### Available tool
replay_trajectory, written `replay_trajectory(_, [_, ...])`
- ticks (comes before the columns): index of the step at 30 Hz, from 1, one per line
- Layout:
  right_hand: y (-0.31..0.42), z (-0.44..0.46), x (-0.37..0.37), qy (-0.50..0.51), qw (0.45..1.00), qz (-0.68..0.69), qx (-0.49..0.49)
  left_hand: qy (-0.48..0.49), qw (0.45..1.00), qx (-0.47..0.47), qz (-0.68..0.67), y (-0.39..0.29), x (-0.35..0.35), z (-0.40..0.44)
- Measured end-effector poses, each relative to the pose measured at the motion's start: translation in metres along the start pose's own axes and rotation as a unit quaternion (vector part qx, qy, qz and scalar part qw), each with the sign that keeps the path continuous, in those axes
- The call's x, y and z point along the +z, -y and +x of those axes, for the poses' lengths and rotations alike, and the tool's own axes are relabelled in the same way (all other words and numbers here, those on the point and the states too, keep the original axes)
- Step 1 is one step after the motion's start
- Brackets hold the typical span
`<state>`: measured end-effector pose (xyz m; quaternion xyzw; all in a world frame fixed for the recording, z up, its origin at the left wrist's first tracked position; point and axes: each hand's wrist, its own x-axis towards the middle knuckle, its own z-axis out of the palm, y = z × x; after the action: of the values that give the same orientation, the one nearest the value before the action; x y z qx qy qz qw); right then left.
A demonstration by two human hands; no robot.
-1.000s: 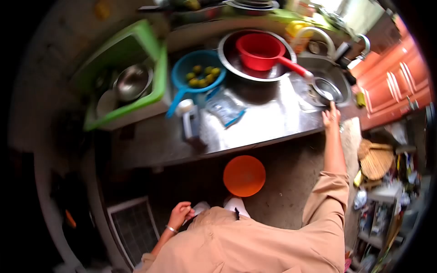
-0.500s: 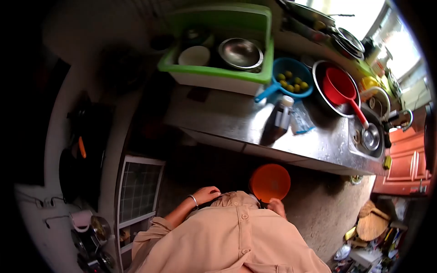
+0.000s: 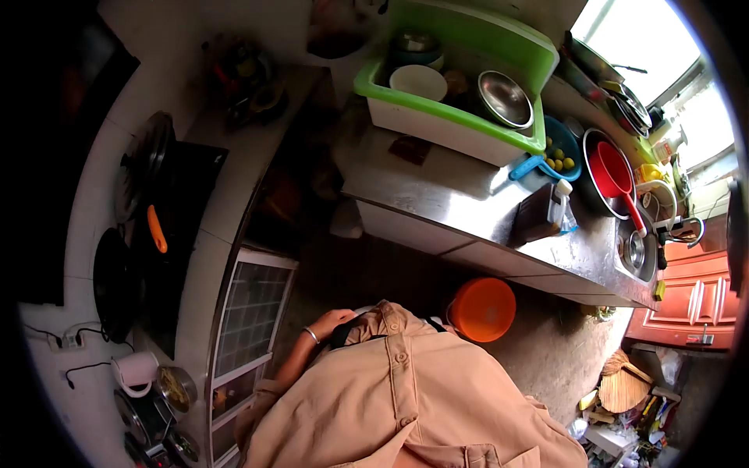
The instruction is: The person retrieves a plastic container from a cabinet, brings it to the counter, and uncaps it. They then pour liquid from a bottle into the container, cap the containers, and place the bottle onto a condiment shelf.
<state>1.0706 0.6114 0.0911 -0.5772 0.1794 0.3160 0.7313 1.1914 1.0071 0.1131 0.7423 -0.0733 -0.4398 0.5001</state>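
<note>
My left hand (image 3: 331, 321), with a bracelet at the wrist, is low beside the front of my tan shirt (image 3: 406, 382). Its fingers are partly hidden and too small to read. My right hand is out of sight. On the floor in front of me stands an orange bucket (image 3: 483, 310). The steel counter (image 3: 437, 203) holds a dark jug (image 3: 540, 214) with a white cap, a blue strainer (image 3: 568, 129) of yellow-green fruit (image 3: 559, 162), and a steel basin (image 3: 595, 191) with a red dipper (image 3: 609, 168) in it.
A green-rimmed bin (image 3: 452, 115) with bowls stands on the counter. The sink (image 3: 646, 265) is at its right end. Leftward are a black stove (image 3: 183, 203), a pan (image 3: 117, 281) and a glass-front cabinet (image 3: 251, 320). Clutter (image 3: 636, 421) lies at lower right.
The view has swung left, bringing in the stove side. My right hand has come away from the bowl in the sink, dropped to my front, and gone out of view.
</note>
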Motion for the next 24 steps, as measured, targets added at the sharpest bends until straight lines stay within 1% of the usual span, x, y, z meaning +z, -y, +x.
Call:
replay_trajectory(1, [-0.009, 0.008, 0.003, -0.002, 1.000, 0.000, 0.006, -0.001, 1.000, 0.001, -0.001, 0.012, -0.005, -0.003])
replay_trajectory(3, [-0.033, 0.027, 0.005, 0.000, 1.000, 0.005, 0.017, 0.039, 0.987, 0.004, -0.155, 0.043, -0.020, -0.007])
replay_trajectory(4, [-0.049, 0.038, 0.003, 0.003, 1.000, 0.009, 0.025, 0.015, 0.992, -0.014, -0.128, 0.035, -0.023, -0.012])
replay_trajectory(5, [-0.065, 0.050, -0.001, 0.007, 0.999, 0.016, 0.032, 0.017, 0.996, 0.016, -0.085, 0.037, -0.024, -0.012])
replay_trajectory(7, [-0.105, 0.077, -0.015, 0.018, 0.998, 0.040, 0.052, -0.015, 0.997, 0.064, -0.031, 0.038, -0.032, -0.006])
replay_trajectory(8, [-0.123, 0.089, -0.023, 0.024, 0.996, 0.053, 0.062, -0.028, 0.996, 0.085, -0.021, 0.061, -0.034, 0.010])
replay_trajectory(9, [-0.140, 0.101, -0.033, 0.029, 0.994, 0.069, 0.076, -0.035, 0.996, 0.085, -0.024, 0.057, -0.039, 0.014])
replay_trajectory(11, [-0.093, 0.109, -0.024, 0.031, 0.998, 0.026, 0.039, -0.085, 0.993, 0.072, -0.031, 0.045, -0.050, 0.027])
replay_trajectory(12, [-0.071, 0.113, -0.022, 0.032, 0.999, 0.006, 0.019, -0.098, 0.991, 0.077, -0.054, 0.044, -0.058, 0.033])
replay_trajectory(14, [-0.018, 0.118, -0.014, 0.033, 0.999, -0.021, -0.014, -0.119, 0.989, 0.068, -0.054, 0.026, -0.079, 0.038])
replay_trajectory(16, [0.014, 0.128, -0.013, 0.036, 0.998, -0.037, -0.041, -0.145, 0.987, 0.042, -0.048, -0.001, -0.104, 0.041])
replay_trajectory(19, [0.044, 0.141, -0.015, 0.040, 0.995, -0.054, -0.077, -0.194, 0.979, 0.035, -0.051, -0.026, -0.138, 0.053])
replay_trajectory(22, [0.064, 0.149, -0.012, -0.006, 0.991, -0.072, -0.109, -0.247, 0.961, 0.081, -0.099, -0.046, -0.171, 0.078])
replay_trajectory(24, [0.072, 0.150, -0.006, -0.092, 0.983, -0.094, -0.130, -0.264, 0.947, 0.111, -0.145, -0.064, -0.196, 0.092])
